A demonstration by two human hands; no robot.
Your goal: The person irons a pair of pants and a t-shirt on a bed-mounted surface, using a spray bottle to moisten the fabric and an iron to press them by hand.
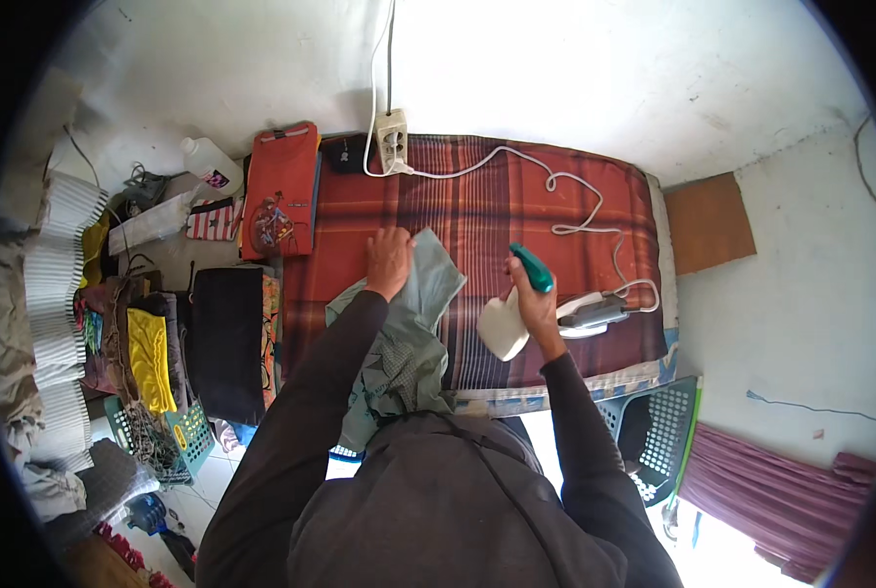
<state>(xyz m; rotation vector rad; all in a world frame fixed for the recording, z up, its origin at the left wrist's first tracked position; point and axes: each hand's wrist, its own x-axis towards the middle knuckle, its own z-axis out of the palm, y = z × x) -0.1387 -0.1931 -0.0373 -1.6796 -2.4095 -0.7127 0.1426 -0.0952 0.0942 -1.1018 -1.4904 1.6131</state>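
My left hand (389,257) rests on the upper part of a grey-green printed garment (416,316), which lies partly smoothed on a red plaid cloth (475,198) and hangs in folds toward my body. My right hand (535,309) is closed around a spray bottle with a white body (503,328) and a green spray head (532,267), held over the cloth to the right of the garment. Just beyond that hand, a white and grey electric iron (594,314) lies on the cloth, its white cord running up to a power strip (392,143).
Folded clothes, an orange one (280,191) and a black one (228,342), are stacked at the left. A white plastic bottle (212,163) lies behind them. Green perforated baskets (658,434) stand below the surface on both sides. The wall rises behind the plaid cloth.
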